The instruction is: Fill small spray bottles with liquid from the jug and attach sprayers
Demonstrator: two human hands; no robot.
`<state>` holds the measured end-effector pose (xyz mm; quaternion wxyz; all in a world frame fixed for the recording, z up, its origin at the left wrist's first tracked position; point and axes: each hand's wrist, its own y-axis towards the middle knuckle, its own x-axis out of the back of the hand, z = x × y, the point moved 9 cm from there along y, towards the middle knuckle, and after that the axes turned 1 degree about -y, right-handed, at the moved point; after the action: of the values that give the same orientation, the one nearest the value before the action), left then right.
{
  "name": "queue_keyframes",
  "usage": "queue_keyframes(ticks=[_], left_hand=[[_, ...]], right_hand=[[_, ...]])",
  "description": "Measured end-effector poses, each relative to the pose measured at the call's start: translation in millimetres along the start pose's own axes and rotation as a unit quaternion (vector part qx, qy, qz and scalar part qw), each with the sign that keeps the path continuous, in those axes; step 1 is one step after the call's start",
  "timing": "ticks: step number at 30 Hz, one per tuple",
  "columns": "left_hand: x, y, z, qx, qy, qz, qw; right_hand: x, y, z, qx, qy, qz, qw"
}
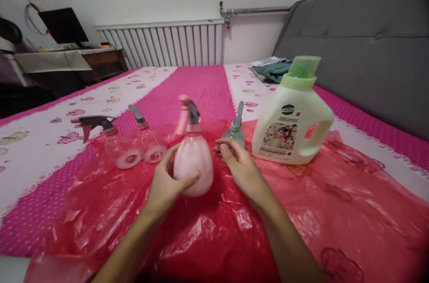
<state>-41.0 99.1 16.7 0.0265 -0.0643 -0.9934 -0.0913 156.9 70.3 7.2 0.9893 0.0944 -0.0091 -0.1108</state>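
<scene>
My left hand (172, 180) is wrapped round a pink spray bottle (193, 162) with a pink and dark grey trigger head, keeping it upright over the red plastic sheet (208, 238). To its right, my right hand (237, 160) has its fingers partly curled and apart, with nothing seen in them. Just behind that hand stands a greenish clear spray bottle (237, 133), its lower part hidden by the fingers. Two clear spray bottles, one with a black and pink trigger (97, 122) and another with a grey trigger (142, 129), lean on the sheet at the left.
A large white detergent jug (284, 126) with a green cap stands at the right. Folded clothes (273, 68) lie farther back on the bed (204, 80). A grey headboard (365, 33) rises at the right, and a radiator (164, 44) lines the wall.
</scene>
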Motion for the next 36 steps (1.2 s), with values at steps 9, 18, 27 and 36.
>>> queue_keyframes(ticks=[9, 18, 27, 36], left_hand=[[-11.8, -7.2, 4.6, 0.013, -0.065, 0.054, 0.996], [-1.4, -8.8, 1.4, 0.006, -0.069, 0.018, 0.997], [1.1, -7.8, 6.5, 0.021, -0.143, 0.036, 0.989], [-13.5, -4.5, 3.5, -0.013, -0.104, 0.083, 0.991]], right_hand=[[2.8, 1.6, -7.1, -0.030, 0.002, 0.019, 0.999], [1.5, -3.4, -7.5, -0.030, -0.014, 0.062, 0.997], [5.7, -3.2, -14.5, -0.037, -0.047, 0.067, 0.996], [-14.2, -10.9, 6.7, -0.037, 0.040, 0.148, 0.988]])
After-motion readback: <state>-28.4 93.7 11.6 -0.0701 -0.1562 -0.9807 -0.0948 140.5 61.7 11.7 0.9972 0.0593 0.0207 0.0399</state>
